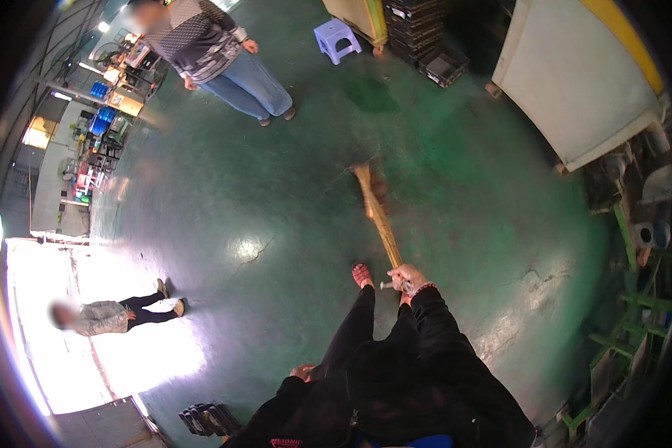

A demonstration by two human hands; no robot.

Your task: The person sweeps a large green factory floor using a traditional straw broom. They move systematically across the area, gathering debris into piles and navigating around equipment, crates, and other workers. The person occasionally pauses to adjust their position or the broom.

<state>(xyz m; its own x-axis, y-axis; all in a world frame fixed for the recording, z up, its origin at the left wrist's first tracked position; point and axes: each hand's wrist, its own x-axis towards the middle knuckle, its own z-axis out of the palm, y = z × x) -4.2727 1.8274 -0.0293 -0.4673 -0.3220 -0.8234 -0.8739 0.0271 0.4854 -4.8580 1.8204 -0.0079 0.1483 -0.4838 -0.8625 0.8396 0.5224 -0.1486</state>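
Note:
A straw-coloured broom (381, 225) slants away from me, its far end down by the green floor. My right hand (407, 278) is closed round its near end, with a red beaded band at the wrist. A short pale metal-looking end sticks out to the left of that fist. Low beside my left thigh is my left hand (302, 371), partly covered by the dark sleeve. Its fingers do not show well enough to read.
One person (209, 56) stands at the far left, another (119, 316) near the bright doorway. A purple stool (337, 40), stacked black crates (414, 33) and a large pale bin (579, 82) are at the back. Green metal racks (635, 328) line the right; black items (207, 420) lie lower left.

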